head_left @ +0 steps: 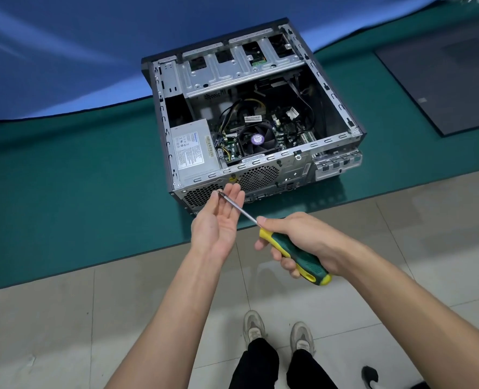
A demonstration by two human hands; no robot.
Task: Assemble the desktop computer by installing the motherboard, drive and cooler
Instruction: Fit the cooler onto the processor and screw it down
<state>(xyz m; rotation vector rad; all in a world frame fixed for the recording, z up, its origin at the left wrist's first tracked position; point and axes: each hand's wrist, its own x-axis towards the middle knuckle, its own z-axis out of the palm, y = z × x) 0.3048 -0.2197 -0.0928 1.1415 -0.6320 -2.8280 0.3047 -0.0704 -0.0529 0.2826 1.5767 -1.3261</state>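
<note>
Just in front of the open computer case, the left hand pinches something tiny, maybe a screw, at the screwdriver tip to seat it, while farther right the right hand wraps tight around the handle to keep it steady.

Repair workshop, green mat, tiled floor

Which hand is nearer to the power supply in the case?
Left. The left hand is just below the power supply, at the case's rear panel; the right hand is farther back, gripping the screwdriver.
</note>
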